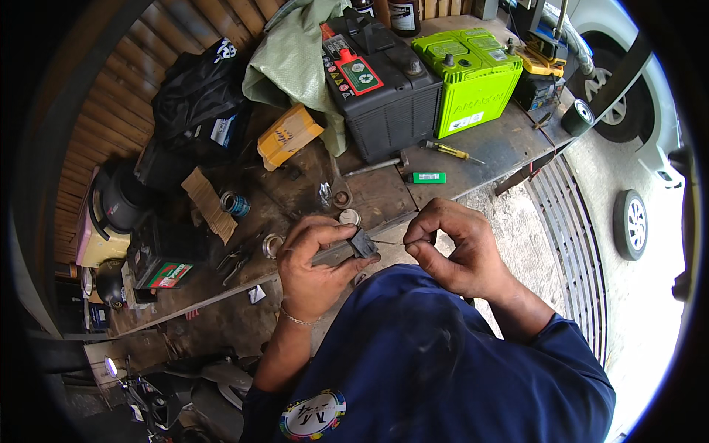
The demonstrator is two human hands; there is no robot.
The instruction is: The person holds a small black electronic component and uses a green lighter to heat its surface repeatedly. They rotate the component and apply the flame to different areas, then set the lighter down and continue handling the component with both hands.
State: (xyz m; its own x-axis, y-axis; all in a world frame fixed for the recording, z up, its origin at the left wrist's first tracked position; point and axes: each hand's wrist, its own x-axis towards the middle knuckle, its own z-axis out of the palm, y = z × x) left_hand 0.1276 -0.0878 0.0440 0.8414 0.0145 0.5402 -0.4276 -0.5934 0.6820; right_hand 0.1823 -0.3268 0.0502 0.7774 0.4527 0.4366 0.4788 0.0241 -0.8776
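Observation:
My left hand point(304, 262) grips a small black block point(361, 244) between thumb and fingers, over the near edge of the workbench. A thin dark wire point(387, 242) runs from the block toward my right hand point(461, 251). The thumb and forefinger of that hand pinch the wire's far end. Just beyond the block, a small round silver-topped piece point(349, 216) sits on the bench. Behind it lie a ring-ended tool point(341, 198) and a crumpled bit of foil point(325, 194). A small green box point(428, 177) rests beyond my right hand.
The wooden bench point(384, 193) carries a black car battery point(388, 96), a lime-green battery point(480, 96), a yellow-handled screwdriver point(450, 151), a hammer point(377, 166), an orange-yellow box point(289, 136) and a blue tin point(236, 204). Slatted metal point(565, 244) and a wheel point(631, 225) lie right.

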